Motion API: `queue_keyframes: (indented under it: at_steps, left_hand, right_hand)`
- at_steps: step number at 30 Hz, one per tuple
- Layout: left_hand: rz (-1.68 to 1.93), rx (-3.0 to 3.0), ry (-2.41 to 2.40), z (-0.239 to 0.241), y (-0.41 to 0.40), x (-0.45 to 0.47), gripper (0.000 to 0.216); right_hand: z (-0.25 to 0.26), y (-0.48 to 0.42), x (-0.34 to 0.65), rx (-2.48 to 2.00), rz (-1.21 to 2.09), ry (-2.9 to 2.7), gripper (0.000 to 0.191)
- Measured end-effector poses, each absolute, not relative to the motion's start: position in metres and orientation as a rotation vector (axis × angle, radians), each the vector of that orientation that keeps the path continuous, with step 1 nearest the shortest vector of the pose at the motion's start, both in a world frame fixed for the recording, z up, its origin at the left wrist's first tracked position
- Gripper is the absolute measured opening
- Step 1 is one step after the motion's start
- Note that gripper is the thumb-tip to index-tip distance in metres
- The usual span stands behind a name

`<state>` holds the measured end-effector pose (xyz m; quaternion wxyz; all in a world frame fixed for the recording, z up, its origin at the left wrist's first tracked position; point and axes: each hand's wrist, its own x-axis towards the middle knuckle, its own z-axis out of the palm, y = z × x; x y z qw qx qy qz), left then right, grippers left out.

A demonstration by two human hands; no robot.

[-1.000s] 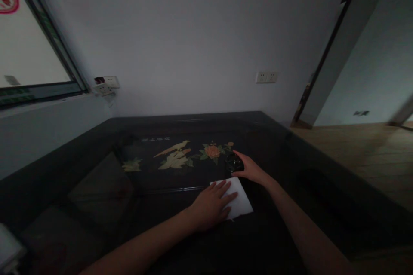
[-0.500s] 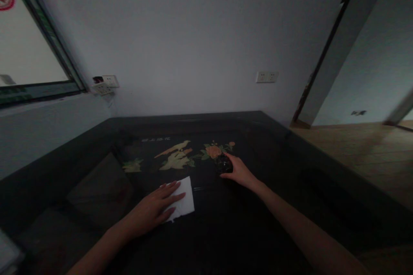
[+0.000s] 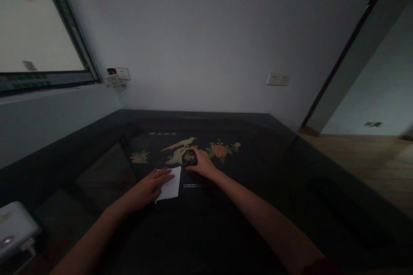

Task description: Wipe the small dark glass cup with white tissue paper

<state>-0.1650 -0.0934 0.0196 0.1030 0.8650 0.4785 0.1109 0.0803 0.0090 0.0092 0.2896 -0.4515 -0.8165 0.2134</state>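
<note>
My left hand (image 3: 156,184) lies flat with its fingers stretched out on a white tissue (image 3: 170,187), pressing it to the dark, glossy tabletop (image 3: 206,232). Closed around a small, round, dark glass-like object (image 3: 189,157) is my right hand (image 3: 203,163). That object is at the tabletop, over the pale bird picture, just beyond the tissue's upper right corner. Its exact kind is too dark to make out.
A flower picture (image 3: 219,150) decorates the table to the right of my right hand. At the lower left stands a white box-like thing (image 3: 16,227), partly cut off. A wall with sockets (image 3: 278,79) borders the far edge; wooden floor (image 3: 364,150) lies to the right.
My right hand has carried the round object left, from beside the flower picture to the bird picture. My left hand and the tissue have shifted slightly left and away from me. The view has turned slightly.
</note>
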Motion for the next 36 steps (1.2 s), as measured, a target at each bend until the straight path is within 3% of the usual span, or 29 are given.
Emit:
queue_keyframes:
  at_steps: [10,17,23,32,36]
  left_hand:
    - [0.556,2.445,1.492,0.01,-0.087,-0.16,0.04]
    - [0.53,2.456,1.66,-0.002,-0.085,-0.164,0.051]
    - [0.481,2.461,1.581,0.001,-0.084,-0.173,0.05]
    - [0.304,2.476,1.701,0.009,-0.084,-0.18,0.056]
    - [0.522,2.515,1.7,0.023,-0.086,-0.176,0.045]
  right_hand:
    - [0.006,0.007,0.003,-1.195,0.586,-2.186,0.079]
    - [0.007,0.005,-0.005,-1.155,0.561,-2.19,0.077]
    - [0.003,0.015,0.003,-1.06,0.633,-2.261,0.095]
    - [0.011,-0.002,0.017,-1.056,0.639,-2.251,0.09]
    - [0.018,-0.013,0.043,-1.007,0.653,-2.231,0.086]
